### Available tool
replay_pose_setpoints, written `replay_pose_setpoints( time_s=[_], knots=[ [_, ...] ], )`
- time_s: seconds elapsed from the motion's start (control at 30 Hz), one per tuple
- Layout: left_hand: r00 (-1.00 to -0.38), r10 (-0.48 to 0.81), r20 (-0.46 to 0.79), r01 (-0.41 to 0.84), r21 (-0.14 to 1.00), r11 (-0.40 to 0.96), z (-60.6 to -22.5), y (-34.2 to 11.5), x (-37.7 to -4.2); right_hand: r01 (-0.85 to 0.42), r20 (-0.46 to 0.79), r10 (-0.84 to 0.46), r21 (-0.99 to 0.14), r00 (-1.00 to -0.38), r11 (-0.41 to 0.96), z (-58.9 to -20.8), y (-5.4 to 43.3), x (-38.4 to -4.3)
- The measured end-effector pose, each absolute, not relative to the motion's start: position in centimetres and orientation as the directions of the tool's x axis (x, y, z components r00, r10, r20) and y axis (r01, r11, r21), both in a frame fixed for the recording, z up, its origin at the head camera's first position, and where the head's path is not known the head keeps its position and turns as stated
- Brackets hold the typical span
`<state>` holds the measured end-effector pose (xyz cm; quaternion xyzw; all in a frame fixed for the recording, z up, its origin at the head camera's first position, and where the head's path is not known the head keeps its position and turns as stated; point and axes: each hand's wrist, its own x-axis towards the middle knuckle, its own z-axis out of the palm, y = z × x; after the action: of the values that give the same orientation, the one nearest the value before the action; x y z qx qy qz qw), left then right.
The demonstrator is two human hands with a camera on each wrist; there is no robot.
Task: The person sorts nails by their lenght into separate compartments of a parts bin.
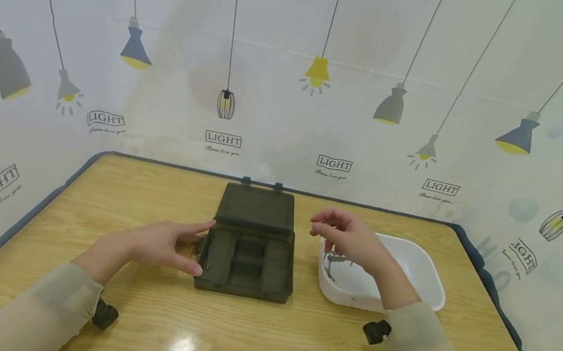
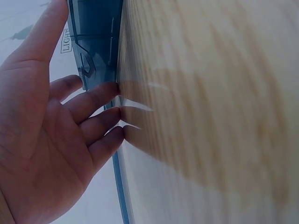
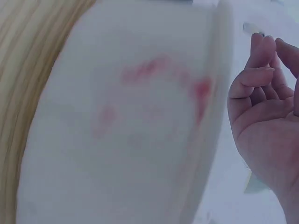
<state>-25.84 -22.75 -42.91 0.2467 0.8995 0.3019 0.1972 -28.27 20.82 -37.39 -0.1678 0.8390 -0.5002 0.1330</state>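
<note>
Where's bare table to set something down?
Widest: the light-wood tabletop between both beige sleeves, in front of the open dark plastic box. Also bare: behind the left hand. A narrow bare strip separates box from rounded white basin. Crowded: the box's left edge, by that hand, and the basin's left end, with silvery metal pieces near the right hand.

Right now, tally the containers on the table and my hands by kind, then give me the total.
Dark open case: 1
White basin: 1
Hands: 2, the left hand and the right hand
Total: 4
</note>
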Motion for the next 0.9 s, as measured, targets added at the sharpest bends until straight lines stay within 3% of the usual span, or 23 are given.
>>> replay_pose_setpoints(
  time_s=[0.37, 0.5, 0.9],
  knots=[
    [-0.801, 0.563, -0.204, 0.325, 0.641, 0.695, -42.9, -22.7, -25.8, -0.051, -0.197, -0.326, -0.785, -0.925, 0.618, -40.0, 28.1, -29.6],
    [-0.806, 0.554, -0.210, 0.318, 0.635, 0.704, -42.9, -22.7, -25.7, -0.035, -0.254, -0.338, -0.752, -0.906, 0.659, -41.3, 28.8, -29.9],
    [-0.806, 0.553, -0.210, 0.314, 0.641, 0.701, -43.1, -22.5, -25.8, -0.093, -0.240, -0.357, -0.701, -0.903, 0.707, -43.8, 29.0, -30.8]
  ],
)
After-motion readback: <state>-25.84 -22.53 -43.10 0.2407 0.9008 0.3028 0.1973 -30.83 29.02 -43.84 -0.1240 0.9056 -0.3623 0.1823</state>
